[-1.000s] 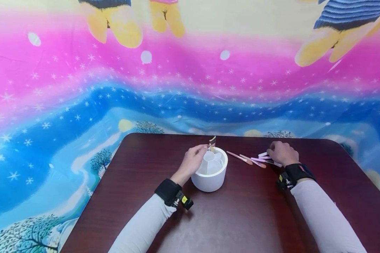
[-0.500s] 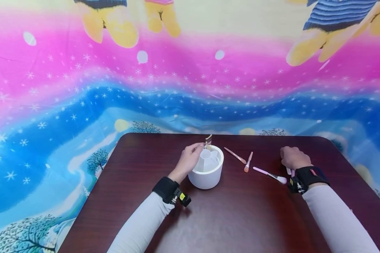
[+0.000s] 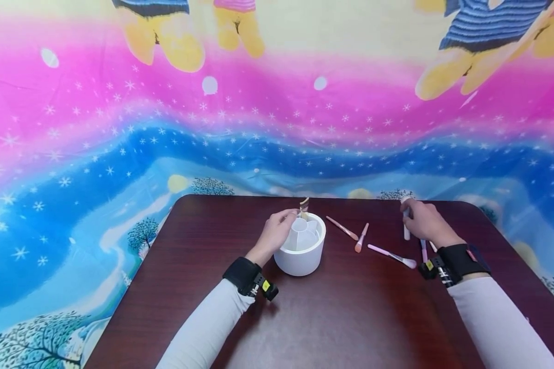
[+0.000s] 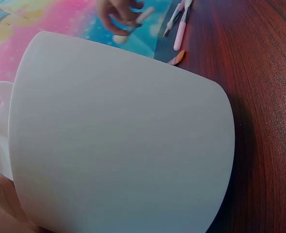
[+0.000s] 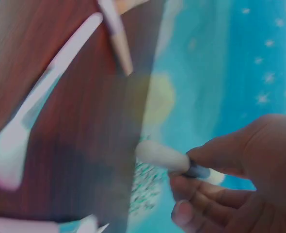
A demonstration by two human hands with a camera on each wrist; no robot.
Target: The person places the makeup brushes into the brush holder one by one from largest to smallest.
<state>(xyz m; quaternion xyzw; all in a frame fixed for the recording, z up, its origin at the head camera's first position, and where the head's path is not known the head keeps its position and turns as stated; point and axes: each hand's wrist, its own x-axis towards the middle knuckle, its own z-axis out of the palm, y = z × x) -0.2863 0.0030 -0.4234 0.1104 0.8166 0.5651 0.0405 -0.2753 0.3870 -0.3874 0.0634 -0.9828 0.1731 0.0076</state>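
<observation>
In the head view my left hand (image 3: 277, 230) holds the rim of a white round organizer (image 3: 300, 261) that has inner dividers. A brown-and-cream strip-like item (image 3: 304, 205) sticks up from its far side; its kind is unclear. My right hand (image 3: 427, 223) is raised over the right part of the table. Its thumb and fingers pinch a makeup brush (image 5: 162, 156) with a thick white end and a dark band, seen in the right wrist view. In the left wrist view the organizer's wall (image 4: 123, 136) hides most of the scene.
Several loose makeup brushes lie on the dark red table (image 3: 341, 318): a pink one (image 3: 341, 228), a short one with an orange tip (image 3: 361, 238), and a pink-handled one with a pale head (image 3: 392, 256). More lie under my right wrist. A printed cloth (image 3: 277, 143) hangs behind.
The brush pile has been spread out to the right by my right hand, which has then lifted the white brush. My left hand stays at the organizer.
</observation>
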